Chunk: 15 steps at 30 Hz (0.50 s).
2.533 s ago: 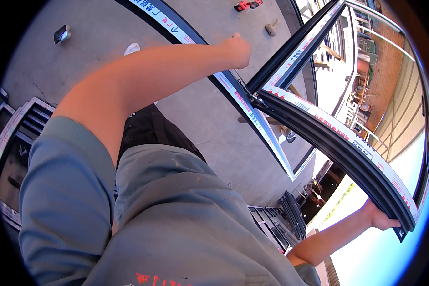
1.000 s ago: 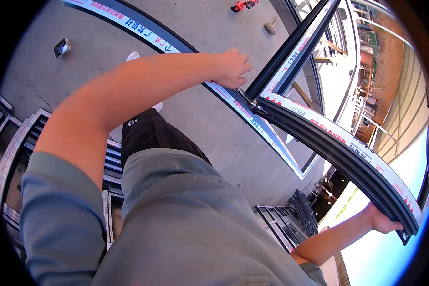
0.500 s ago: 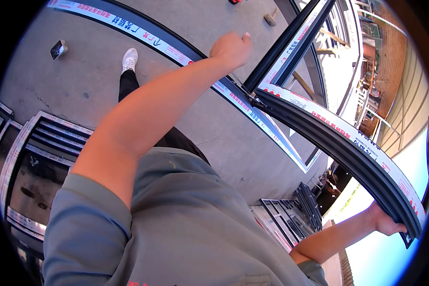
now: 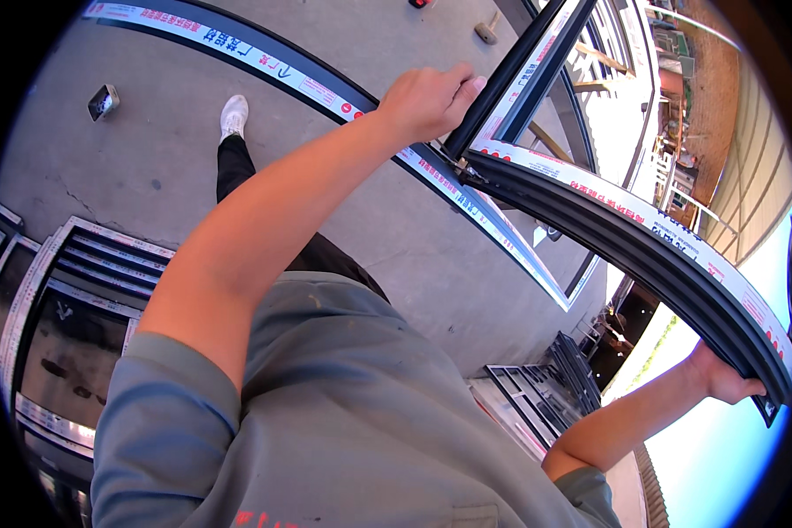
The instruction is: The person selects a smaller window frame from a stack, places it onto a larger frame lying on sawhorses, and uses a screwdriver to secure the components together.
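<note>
A dark window sash [image 4: 625,211] with printed white protective film stands raised at the right. My right hand [image 4: 729,377] is wrapped round its near lower end, thumb along the edge. My left hand [image 4: 431,104] is at the sash's far corner, fingers curled in; what they hold, if anything, is hidden. Just below the left hand, a small metal hinge arm [image 4: 459,169] joins the sash corner to a larger dark window frame [image 4: 264,62] that runs beneath my left forearm. White film with print covers this frame too.
Stacked film-wrapped frames [image 4: 40,308] stand at the left, and more dark frames [image 4: 537,396] lie at the lower right. A small metal box [image 4: 103,103] and a mallet [image 4: 487,32] rest on the concrete floor [image 4: 167,167]. My white shoe [image 4: 234,116] stands near the window frame.
My left hand has shifted slightly down and closer to the sash corner. The sash's near end, with my right hand on it, has risen a little and moved right.
</note>
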Each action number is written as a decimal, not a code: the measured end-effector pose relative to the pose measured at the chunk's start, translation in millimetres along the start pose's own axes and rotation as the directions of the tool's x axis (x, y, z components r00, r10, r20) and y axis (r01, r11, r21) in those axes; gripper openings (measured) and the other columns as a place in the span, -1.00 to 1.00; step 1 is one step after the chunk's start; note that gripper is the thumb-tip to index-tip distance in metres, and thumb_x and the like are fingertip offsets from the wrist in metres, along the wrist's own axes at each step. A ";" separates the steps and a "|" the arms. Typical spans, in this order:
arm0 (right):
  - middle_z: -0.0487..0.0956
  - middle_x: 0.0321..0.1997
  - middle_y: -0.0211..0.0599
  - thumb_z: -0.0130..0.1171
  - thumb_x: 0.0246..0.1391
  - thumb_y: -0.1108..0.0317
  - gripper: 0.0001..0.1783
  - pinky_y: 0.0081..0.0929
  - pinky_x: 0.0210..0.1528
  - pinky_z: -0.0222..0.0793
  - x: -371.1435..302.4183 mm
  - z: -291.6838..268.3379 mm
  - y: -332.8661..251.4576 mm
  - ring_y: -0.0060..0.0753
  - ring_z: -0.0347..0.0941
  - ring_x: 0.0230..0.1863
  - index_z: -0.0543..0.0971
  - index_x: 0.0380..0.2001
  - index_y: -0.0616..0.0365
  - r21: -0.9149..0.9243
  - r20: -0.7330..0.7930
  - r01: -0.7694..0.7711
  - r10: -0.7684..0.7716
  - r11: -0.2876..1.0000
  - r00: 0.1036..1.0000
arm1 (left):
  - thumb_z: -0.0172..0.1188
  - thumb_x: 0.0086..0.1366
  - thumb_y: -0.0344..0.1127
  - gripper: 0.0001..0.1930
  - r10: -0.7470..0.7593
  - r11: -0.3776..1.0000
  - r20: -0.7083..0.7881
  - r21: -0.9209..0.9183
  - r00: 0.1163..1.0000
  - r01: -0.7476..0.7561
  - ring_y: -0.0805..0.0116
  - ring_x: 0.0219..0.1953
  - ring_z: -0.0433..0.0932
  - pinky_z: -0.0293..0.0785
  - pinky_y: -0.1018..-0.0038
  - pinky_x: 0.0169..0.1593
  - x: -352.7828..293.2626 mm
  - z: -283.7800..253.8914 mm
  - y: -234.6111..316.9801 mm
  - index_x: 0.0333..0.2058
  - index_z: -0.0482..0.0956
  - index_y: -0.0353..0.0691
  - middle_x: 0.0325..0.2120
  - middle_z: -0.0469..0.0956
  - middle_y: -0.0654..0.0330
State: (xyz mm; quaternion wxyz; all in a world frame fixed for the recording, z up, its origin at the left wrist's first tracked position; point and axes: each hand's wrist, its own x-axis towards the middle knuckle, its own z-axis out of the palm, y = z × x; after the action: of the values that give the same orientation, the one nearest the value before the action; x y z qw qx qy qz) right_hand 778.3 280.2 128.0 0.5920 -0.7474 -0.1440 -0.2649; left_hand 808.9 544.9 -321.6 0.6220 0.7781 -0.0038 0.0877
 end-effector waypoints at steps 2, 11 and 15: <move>0.60 0.16 -0.04 -0.27 0.31 -0.39 -0.18 0.24 0.06 0.55 2.4 1.4 2.2 0.13 0.61 0.08 0.54 0.18 0.06 -0.041 -0.044 0.034 -0.036 0.999 0.998 | -0.06 0.51 0.00 -0.61 -0.147 0.988 -0.022 0.054 0.989 0.148 -0.16 -0.34 0.60 0.45 0.02 -0.19 5.7 3.5 7.3 -0.24 0.51 -0.23 -0.49 0.60 -0.06; 0.61 0.16 -0.06 -0.23 0.36 -0.27 -0.29 0.18 0.06 0.57 1.1 -3.8 5.5 0.09 0.62 0.07 0.55 0.18 0.06 -0.045 -0.070 0.064 -0.067 0.997 0.995 | -0.09 0.44 0.18 -0.41 -0.769 0.555 0.033 -0.461 0.638 0.693 0.04 0.08 0.52 0.10 0.14 0.33 23.4 5.8 15.4 0.00 0.54 -0.29 -0.14 0.64 -0.09; 0.60 0.17 -0.05 -0.28 0.37 -0.28 -0.26 0.17 0.09 0.56 1.0 -12.6 4.3 0.11 0.61 0.09 0.55 0.17 0.08 -0.017 -0.060 0.047 -0.048 0.999 0.997 | -0.05 0.47 0.14 -0.44 -0.610 0.697 -0.047 -0.507 0.791 0.507 0.22 -0.10 0.57 0.33 0.33 0.09 3.8 9.2 14.0 -0.07 0.61 -0.31 -0.26 0.63 0.04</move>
State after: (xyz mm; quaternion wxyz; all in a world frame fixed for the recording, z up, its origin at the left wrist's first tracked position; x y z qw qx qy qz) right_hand 778.5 266.9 127.1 0.5838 -0.7399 -0.1418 -0.3026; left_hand 812.2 533.1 -309.4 0.7842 0.5537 0.2788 -0.0277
